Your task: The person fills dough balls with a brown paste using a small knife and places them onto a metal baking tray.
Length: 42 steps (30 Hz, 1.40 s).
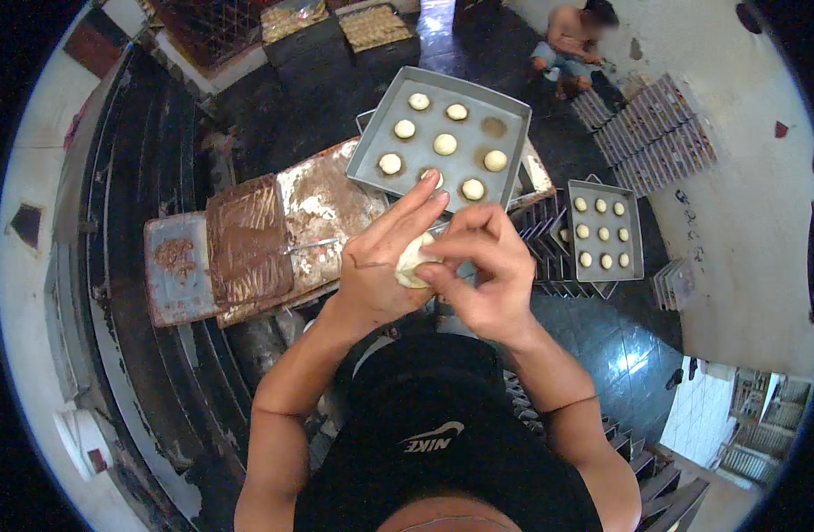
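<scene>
A piece of pale dough (410, 259) rests in my left hand (377, 266), whose fingers are extended and raised beside it. My right hand (485, 275) has its thumb and bent fingers on the dough's edge, pinching it. Just beyond my fingers, a grey square tray (460, 124) holds several round dough balls, one partly hidden by my left fingertips. Under and left of that tray is a board smeared white and brown (318, 199). A dark brown smeared slab (243, 239) and a clear shallow tray with brown crumbs (172, 293) lie further left, with a thin metal tool (309, 246) across the board.
A second tray (606, 273) of dough balls sits on stacked trays at the right. A seated person (571, 40) is at the back right beside stacked trays (651, 133). Trays of pale items (376, 27) lie at the back. Dark ledges run along the left; a white bucket (80, 443) stands lower left.
</scene>
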Motion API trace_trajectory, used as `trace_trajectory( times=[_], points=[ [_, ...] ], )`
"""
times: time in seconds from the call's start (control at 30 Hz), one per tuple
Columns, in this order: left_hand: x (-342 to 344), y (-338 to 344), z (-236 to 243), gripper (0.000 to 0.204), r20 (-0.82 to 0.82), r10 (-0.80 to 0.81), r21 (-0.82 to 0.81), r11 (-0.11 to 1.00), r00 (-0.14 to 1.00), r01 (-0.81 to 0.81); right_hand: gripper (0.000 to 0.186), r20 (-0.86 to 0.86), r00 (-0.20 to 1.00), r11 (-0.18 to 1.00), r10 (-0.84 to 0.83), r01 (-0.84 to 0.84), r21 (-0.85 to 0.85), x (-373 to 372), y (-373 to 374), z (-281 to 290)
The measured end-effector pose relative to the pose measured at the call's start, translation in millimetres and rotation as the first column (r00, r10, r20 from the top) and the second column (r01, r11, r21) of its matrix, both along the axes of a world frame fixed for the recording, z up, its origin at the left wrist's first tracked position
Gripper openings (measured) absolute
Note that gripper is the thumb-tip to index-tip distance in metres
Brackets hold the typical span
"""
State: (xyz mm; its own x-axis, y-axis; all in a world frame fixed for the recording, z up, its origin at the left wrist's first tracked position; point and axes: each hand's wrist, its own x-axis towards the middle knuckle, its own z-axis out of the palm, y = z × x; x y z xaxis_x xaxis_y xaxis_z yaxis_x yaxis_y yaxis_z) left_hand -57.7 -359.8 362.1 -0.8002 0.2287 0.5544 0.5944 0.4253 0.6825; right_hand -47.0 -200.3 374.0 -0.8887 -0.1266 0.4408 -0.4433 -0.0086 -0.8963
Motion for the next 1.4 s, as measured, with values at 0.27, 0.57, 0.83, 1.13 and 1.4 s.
trace_trajectory(
  times=[0.27, 0.57, 0.83, 1.13, 1.4],
  points=[
    [63, -53, 8, 0.021, 0.073, -0.322, 0.020, 0.947, 0.944, 0.321, 0.049, 0.330, 0.935, 0.747, 0.131, 0.125, -0.653, 96, -61, -78],
    [105, -67, 33, 0.047, -0.100, -0.286, -0.177, 0.948, 0.953, 0.265, 0.063, 0.305, 0.918, 0.746, 0.252, 0.017, -0.665, 149, -94, -38],
    [105, 18, 29, 0.064, -0.167, -0.242, 0.438, 0.850, 0.956, 0.292, 0.030, -0.173, 0.947, 0.765, -0.269, 0.101, -0.636, 123, -48, -1],
    [64, 132, 9, 0.016, -0.267, -0.316, -0.050, 0.948, 0.910, 0.315, 0.025, 0.276, 0.960, 0.522, 0.050, 0.210, -0.827, 84, 103, -16],
    [-7, 235, -20, 0.108, 0.463, -0.716, 0.623, 0.682, 0.522, 0.382, 0.028, 0.009, 0.999, 0.499, 0.042, -0.013, -0.866, 43, 187, -68]
  ],
)
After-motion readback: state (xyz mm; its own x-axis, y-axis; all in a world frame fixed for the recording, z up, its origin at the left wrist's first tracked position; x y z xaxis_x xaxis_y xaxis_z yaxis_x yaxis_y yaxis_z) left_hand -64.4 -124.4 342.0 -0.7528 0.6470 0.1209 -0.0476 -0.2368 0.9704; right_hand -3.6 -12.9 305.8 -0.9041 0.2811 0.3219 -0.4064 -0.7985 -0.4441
